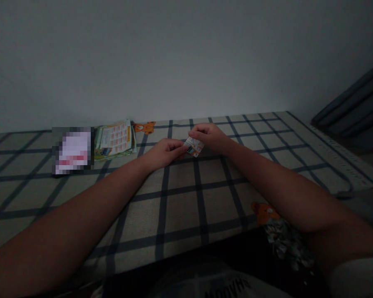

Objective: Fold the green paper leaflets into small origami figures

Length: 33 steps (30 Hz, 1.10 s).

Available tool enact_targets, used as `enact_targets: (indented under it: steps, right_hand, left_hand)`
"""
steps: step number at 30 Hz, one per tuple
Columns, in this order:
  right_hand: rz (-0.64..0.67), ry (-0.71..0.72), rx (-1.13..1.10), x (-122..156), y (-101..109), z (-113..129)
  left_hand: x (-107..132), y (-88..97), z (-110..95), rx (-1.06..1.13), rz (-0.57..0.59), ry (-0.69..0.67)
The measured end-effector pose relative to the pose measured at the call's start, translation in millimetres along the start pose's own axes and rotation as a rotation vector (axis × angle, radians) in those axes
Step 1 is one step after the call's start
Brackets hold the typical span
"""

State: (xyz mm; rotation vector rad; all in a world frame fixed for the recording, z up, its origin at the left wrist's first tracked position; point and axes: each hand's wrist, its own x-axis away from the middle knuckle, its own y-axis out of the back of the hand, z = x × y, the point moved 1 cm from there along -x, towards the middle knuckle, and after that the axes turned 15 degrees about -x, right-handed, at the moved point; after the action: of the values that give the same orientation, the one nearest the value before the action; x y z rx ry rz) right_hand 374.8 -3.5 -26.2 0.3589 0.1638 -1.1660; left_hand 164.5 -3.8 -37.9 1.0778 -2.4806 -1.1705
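Both my hands meet over a checked cloth (180, 207) near its far edge. My left hand (163, 153) pinches the left side of a small folded printed paper (194, 146). My right hand (209, 137) curls over the same paper from the right and above, fingers closed on it. The paper is white with orange and dark print and sits just above the cloth.
A stack of printed leaflets (115, 140) lies at the back left by the wall, beside a blurred-out rectangle (73, 151). Orange bear prints (144, 127) mark the cloth. Crumpled paper (286, 242) lies near my right elbow. Dark fabric (354, 107) rises at the right.
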Motion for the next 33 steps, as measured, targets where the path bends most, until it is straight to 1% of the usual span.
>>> enact_targets:
  steps: [2,4,8,11,13,16,20,24,26,29,31,33]
  right_hand:
    - [-0.006,0.003,-0.013,-0.1,-1.8,1.4]
    - [-0.014,-0.009,-0.026,-0.2,-3.5,3.1]
    - [-0.056,-0.052,-0.105,0.3,-4.0,4.1]
    - [-0.015,-0.08,-0.081,1.5,-2.9,2.0]
    - [0.015,-0.1,-0.04,2.2,-2.1,0.1]
    - [0.027,-0.109,-0.016,2.1,-1.1,-1.9]
    - [0.022,-0.085,0.041,0.8,-0.2,-1.7]
    - [0.022,-0.034,0.116,0.3,0.0,0.2]
    - [0.019,-0.036,0.13,0.5,-0.6,0.2]
    - [0.007,-0.067,0.05,0.7,-2.3,-1.4]
    - [-0.001,-0.071,-0.03,0.5,-3.1,-2.9]
    - [-0.001,-0.068,-0.063,0.1,-3.3,-4.0]
  left_hand:
    - [-0.4,-0.9,1.0,-0.001,-0.006,-0.011]
    - [-0.4,-1.2,0.8,-0.024,-0.039,-0.019]
    - [-0.5,-0.3,0.3,-0.11,-0.172,-0.025]
    - [-0.6,0.5,1.4,-0.128,-0.252,-0.003]
    - [-0.7,0.5,2.3,-0.122,-0.261,0.011]
    - [-1.0,-0.2,3.5,-0.077,-0.211,0.035]
    - [-2.1,-1.2,5.1,-0.023,-0.15,0.065]
    - [-2.8,-1.3,6.3,-0.028,-0.137,0.058]
    - [-2.4,-1.1,6.1,-0.022,-0.138,0.057]
    - [-1.3,0.1,5.0,-0.014,-0.177,0.058]
    - [-0.5,1.4,5.0,-0.041,-0.245,0.06]
    - [-0.1,2.6,6.0,-0.068,-0.327,0.069]
